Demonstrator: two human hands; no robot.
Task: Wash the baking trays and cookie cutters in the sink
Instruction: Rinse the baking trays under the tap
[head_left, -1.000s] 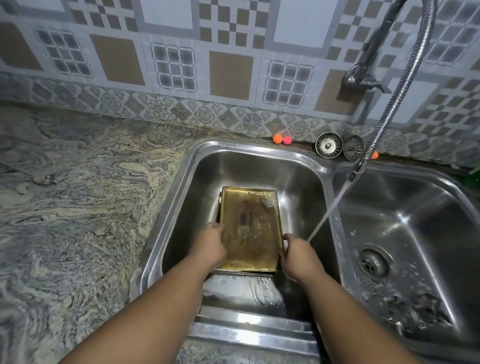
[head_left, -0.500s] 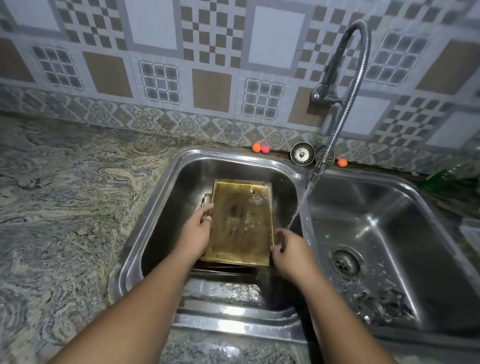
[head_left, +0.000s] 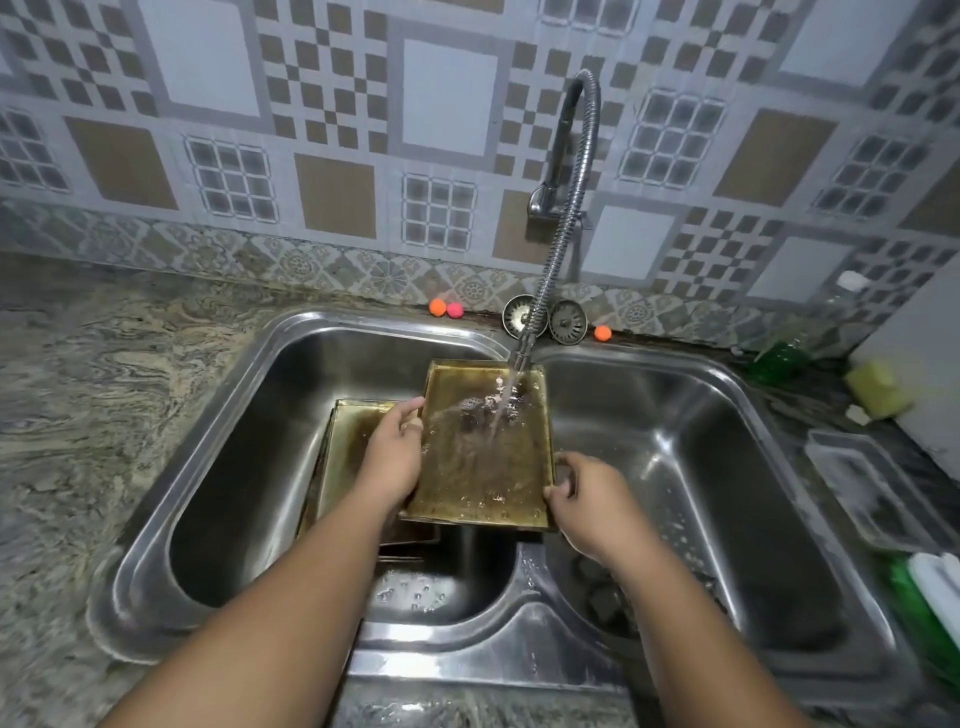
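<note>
The tray (head_left: 483, 467) is gripped at its left edge by the left hand (head_left: 392, 457) and at its near right corner by the right hand (head_left: 587, 504), fingers curled.

Tarnished wet metal tray (head_left: 483, 467); glossy steel sink (head_left: 727, 374).

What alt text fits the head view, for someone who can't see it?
Two hands hold a stained baking tray under water running from the flexible tap, over a double sink. The left hand grips its left edge, the right hand its near right corner. A second tray lies in the left basin.
</note>
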